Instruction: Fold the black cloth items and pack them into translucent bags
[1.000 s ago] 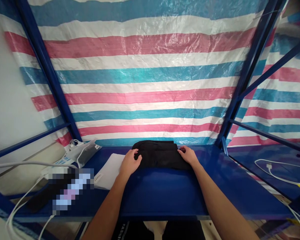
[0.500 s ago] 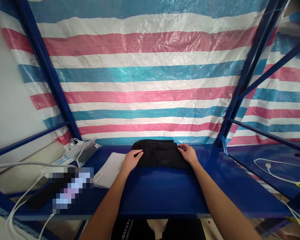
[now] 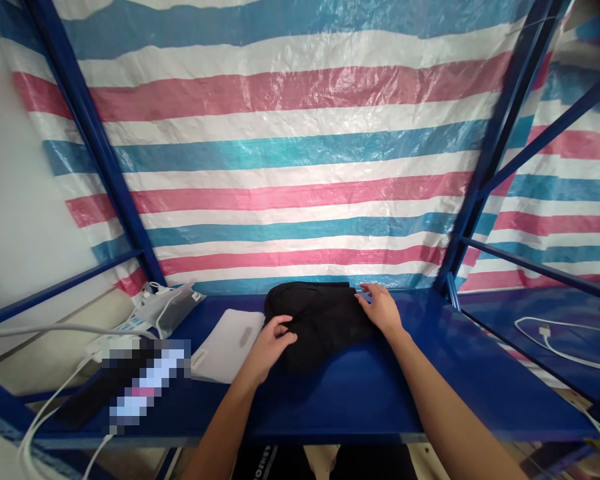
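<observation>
A folded black cloth [image 3: 325, 323] lies on the blue shelf [image 3: 350, 400] between my hands; its exact kind is not clear. My left hand [image 3: 271, 347] is at the cloth's left side, fingers curled and thumb bent over the fabric, closed on it. Beside the right end of the cloth is my right hand [image 3: 381, 310], its fingers stretched out and apart, the tips at the edge. The cloth's near left part bulges toward me in loose folds, while its far edge runs fairly straight.
White sheets [image 3: 227, 347] lie left of my left hand. Beyond them are a blurred-out phone-like object [image 3: 150, 383], a clear plastic bag [image 3: 173, 310] and white cables [image 3: 30, 420]. Blue posts [image 3: 485, 153] frame the shelf, with a striped tarp [image 3: 300, 160] behind.
The near left part of the cloth has come toward me and spread, with my left hand moving nearer too. My right hand's fingers have opened at the right edge. The view has shifted slightly.
</observation>
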Tool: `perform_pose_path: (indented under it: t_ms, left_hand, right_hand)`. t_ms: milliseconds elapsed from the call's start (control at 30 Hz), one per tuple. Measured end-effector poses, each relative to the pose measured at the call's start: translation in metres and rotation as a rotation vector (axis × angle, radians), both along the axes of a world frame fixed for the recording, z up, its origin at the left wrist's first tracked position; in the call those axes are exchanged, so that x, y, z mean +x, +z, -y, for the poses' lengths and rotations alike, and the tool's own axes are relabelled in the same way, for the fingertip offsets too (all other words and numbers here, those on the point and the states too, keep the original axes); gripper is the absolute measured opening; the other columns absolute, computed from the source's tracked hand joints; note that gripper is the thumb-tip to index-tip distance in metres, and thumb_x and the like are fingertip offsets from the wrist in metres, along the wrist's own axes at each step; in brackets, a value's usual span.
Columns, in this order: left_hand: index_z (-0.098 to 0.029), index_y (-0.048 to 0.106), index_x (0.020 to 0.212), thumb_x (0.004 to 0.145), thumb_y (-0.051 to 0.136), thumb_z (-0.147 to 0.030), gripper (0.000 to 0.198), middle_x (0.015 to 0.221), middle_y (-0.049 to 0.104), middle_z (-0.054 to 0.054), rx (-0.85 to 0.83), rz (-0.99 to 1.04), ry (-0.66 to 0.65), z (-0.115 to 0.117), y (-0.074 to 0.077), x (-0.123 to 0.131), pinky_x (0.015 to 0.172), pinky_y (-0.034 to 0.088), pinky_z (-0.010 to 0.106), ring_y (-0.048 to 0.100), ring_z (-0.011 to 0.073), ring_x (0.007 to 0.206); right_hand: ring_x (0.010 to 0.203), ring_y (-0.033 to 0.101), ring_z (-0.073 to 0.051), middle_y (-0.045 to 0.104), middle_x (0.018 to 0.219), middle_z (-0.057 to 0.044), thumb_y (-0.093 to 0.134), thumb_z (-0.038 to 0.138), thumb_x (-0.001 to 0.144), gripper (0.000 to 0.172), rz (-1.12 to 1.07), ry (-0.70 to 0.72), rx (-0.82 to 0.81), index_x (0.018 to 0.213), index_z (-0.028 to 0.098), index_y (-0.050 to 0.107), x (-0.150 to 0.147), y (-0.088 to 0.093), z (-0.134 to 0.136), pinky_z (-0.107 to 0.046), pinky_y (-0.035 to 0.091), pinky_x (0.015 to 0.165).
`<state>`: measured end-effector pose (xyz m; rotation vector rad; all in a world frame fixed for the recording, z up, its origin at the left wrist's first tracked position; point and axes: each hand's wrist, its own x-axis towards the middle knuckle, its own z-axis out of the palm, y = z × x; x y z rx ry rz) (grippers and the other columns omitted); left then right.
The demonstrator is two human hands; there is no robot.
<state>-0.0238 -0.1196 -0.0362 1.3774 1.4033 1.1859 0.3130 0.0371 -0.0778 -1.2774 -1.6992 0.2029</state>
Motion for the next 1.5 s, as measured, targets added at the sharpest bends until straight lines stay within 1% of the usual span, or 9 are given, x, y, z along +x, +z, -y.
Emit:
perform_pose_path:
  t_ms: [167,300,500,667,800,967,1133,1267,1500]
  left_hand:
    - [-0.025,0.054,0.146,0.087,0.076,-0.047,0.067,0.096,0.066,0.001,-0.082,0.118,-0.105,0.084,-0.024,0.025,0.078,0.053,0.031,0.067,0.0199,0.083]
    - [-0.032,0.057,0.147,0.098,0.068,-0.054,0.054,0.107,0.066,0.004,-0.016,-0.193,-0.153,0.125,-0.026,0.026,0.076,0.056,0.029,0.068,0.0212,0.092]
    - [-0.042,0.056,0.151,0.105,0.062,-0.048,0.047,0.163,0.047,0.008,0.383,-0.705,-0.19,0.129,-0.013,0.003,0.112,0.054,0.049,0.054,0.0338,0.144]
    - [-0.037,0.026,0.17,0.075,0.094,-0.043,0.117,0.175,0.035,0.008,0.548,-0.986,-0.663,0.125,-0.007,0.006,0.132,0.026,0.063,0.027,0.0414,0.162]
    - [-0.032,0.023,0.17,0.072,0.077,-0.004,0.115,0.172,0.043,0.008,0.569,-1.094,-0.748,0.11,-0.012,0.012,0.131,0.029,0.056,0.041,0.0345,0.155]
    - [-0.029,0.048,0.152,0.077,0.068,-0.01,0.08,0.145,0.069,0.008,0.716,-0.921,-0.861,0.087,-0.01,0.018,0.108,0.049,0.043,0.068,0.0287,0.122]
    - [-0.025,0.068,0.122,0.084,0.068,-0.023,0.038,0.113,0.081,0.007,0.654,-0.515,-0.642,0.057,0.032,0.054,0.101,0.052,0.04,0.074,0.0263,0.104]
    - [-0.024,0.067,0.133,0.088,0.08,-0.039,0.05,0.118,0.08,0.007,0.406,-0.372,-0.546,0.007,0.066,0.088,0.101,0.055,0.039,0.075,0.0283,0.109]
    - [-0.022,0.065,0.138,0.086,0.085,-0.051,0.063,0.132,0.076,0.012,0.298,-0.562,-0.291,-0.081,0.025,0.12,0.105,0.055,0.045,0.071,0.0355,0.124]
  right_hand:
    - [0.078,0.068,-0.023,0.075,0.091,-0.004,0.064,0.045,0.101,0.032,0.146,0.255,-0.044,0.123,0.022,0.071,-0.03,0.01,0.03,-0.035,0.054,0.077]
    - [0.081,0.07,-0.021,0.074,0.095,-0.002,0.065,0.039,0.102,0.024,0.325,0.347,-0.111,0.121,0.026,0.073,-0.05,0.009,0.046,-0.031,0.049,0.073]
    - [0.084,0.07,-0.019,0.074,0.1,-0.002,0.065,0.035,0.103,0.019,0.404,0.305,-0.148,0.118,0.027,0.074,-0.056,0.01,0.051,-0.03,0.046,0.073]
    - [0.087,0.07,-0.019,0.074,0.1,-0.002,0.065,0.033,0.103,0.019,0.432,0.306,-0.145,0.118,0.027,0.074,-0.055,0.013,0.053,-0.029,0.046,0.074]
    - [0.084,0.07,-0.019,0.074,0.098,-0.001,0.069,0.035,0.101,0.019,0.409,0.345,-0.125,0.117,0.027,0.074,-0.055,0.013,0.056,-0.031,0.048,0.078]
    - [0.077,0.068,-0.018,0.076,0.095,-0.001,0.069,0.049,0.1,0.026,0.325,0.446,-0.129,0.113,0.027,0.076,-0.06,0.015,0.061,-0.031,0.048,0.075]
    - [0.073,0.067,-0.019,0.076,0.084,-0.003,0.057,0.066,0.102,0.048,-0.024,0.556,-0.243,0.099,0.022,0.077,-0.059,0.019,0.054,-0.03,0.05,0.069]
    - [0.07,0.067,-0.021,0.074,0.079,-0.005,0.052,0.085,0.093,0.07,-0.381,0.407,-0.283,0.1,0.02,0.075,-0.04,0.022,0.039,-0.032,0.053,0.066]
    - [0.075,0.075,-0.029,0.08,0.088,-0.014,0.041,0.094,0.089,0.086,-0.627,0.153,-0.342,0.107,0.017,0.074,0.002,0.023,0.025,-0.035,0.055,0.06]
